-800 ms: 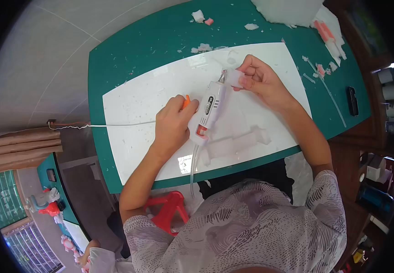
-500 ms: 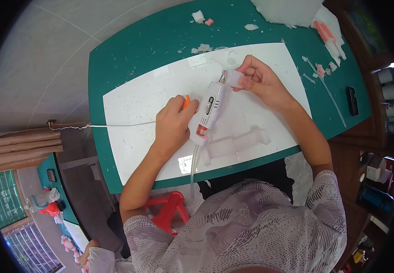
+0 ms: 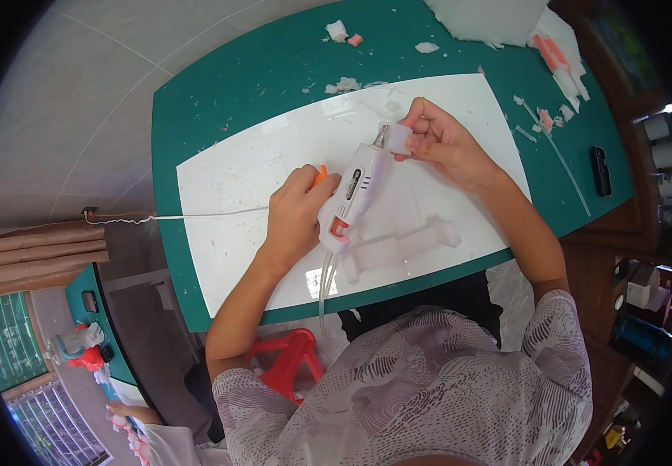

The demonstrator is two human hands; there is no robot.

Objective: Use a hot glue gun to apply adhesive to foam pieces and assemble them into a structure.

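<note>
My left hand (image 3: 295,210) is wrapped round the handle of a white hot glue gun (image 3: 359,186) with an orange trigger. A clear glue stick (image 3: 327,279) trails from its rear end, and a white cord runs off to the left. Between the thumb and fingers of my right hand (image 3: 441,144) is a small translucent white piece (image 3: 400,137), held against the gun's metal nozzle. Whether glue is coming out cannot be seen. Below the gun, a larger translucent white piece (image 3: 402,247) of several joined parts lies on the white board (image 3: 235,233).
The board rests on a green table (image 3: 219,101). White and pink foam scraps (image 3: 344,85) lie along its far side, and a big white foam block (image 3: 487,19) stands at the back right. A black object (image 3: 601,172) is at the right. A red stool (image 3: 289,365) stands below; another person's arm (image 3: 138,412) shows lower left.
The glue gun's rear has shifted slightly to the left, with the glue stick swinging left too. My right hand and its piece have barely moved. The other person's arm has moved.
</note>
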